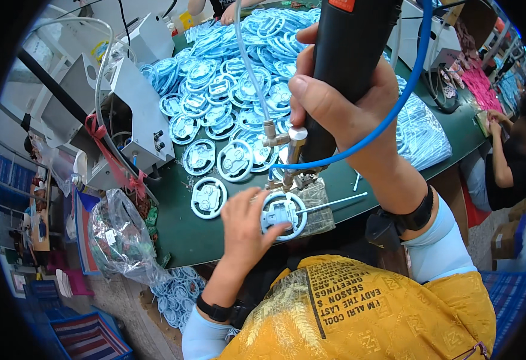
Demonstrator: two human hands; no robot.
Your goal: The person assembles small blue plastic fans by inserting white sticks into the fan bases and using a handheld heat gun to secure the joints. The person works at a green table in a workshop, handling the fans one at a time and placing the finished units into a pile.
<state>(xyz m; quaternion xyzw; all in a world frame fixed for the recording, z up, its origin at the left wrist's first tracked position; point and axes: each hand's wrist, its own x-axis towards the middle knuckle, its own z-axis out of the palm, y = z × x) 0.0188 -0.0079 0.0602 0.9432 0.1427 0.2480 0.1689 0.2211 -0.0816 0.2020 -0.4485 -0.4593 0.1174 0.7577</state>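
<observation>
My right hand (350, 99) is wrapped round a thick black handheld dispensing tool (354, 48) with a metal nozzle end (296, 147) and a blue hose (389, 129). The nozzle points down just above a light blue plastic wheel (302, 223). A thin pale stick (338, 202) runs out from the wheel's middle to the right. At the wheel's left edge, my left hand (244, 225) holds it, thumb across its lower rim and fingers partly hidden behind it. Beneath the wheel lies a block wrapped in brownish tape (320, 219).
A large heap of similar wheels (221, 90) covers the far table (182, 243). Bagged pale sticks (425, 135) lie right. A grey machine box (134, 108) and a clear plastic bag (119, 234) stand left. One co-worker (515, 150) sits right; another's hand (228, 13) shows beyond the heap.
</observation>
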